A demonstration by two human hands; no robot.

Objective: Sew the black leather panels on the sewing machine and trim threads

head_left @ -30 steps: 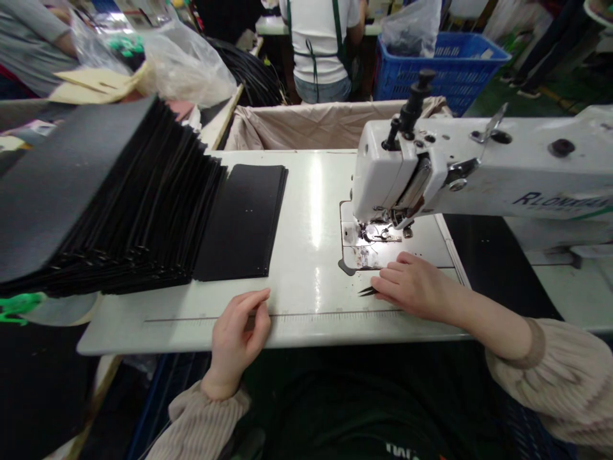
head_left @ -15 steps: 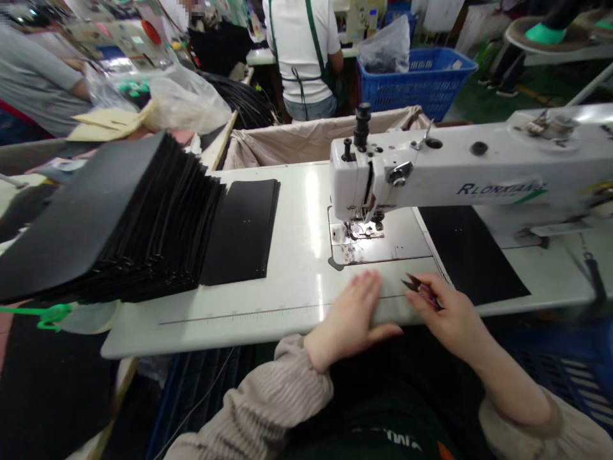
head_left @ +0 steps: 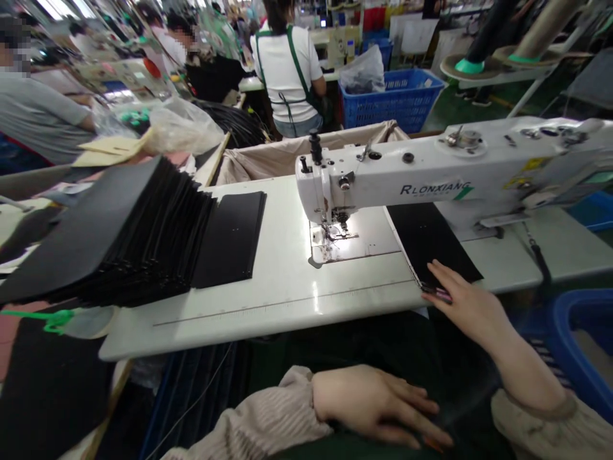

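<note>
My right hand [head_left: 472,313] is at the table's front edge, its fingers reaching over the near corner of a black panel [head_left: 426,233]. Small thread snips [head_left: 443,294] with a purplish handle show beneath those fingers, mostly hidden by the hand. The panel lies flat under the arm of a white sewing machine [head_left: 373,176], to the right of its needle. My left hand [head_left: 373,402] is in front of my dark apron, below the table edge, fingers apart and holding nothing.
At the left stands a tall stack of black panels [head_left: 86,223], with a smaller, flat pile [head_left: 232,236] beside it. Blue baskets [head_left: 390,105] stand behind the table and at the lower right. Other people sit at machines beyond.
My left hand has come off the tabletop, down over my lap. My right hand has shifted right with the snips, onto the black panel's corner. The view has turned rightward.
</note>
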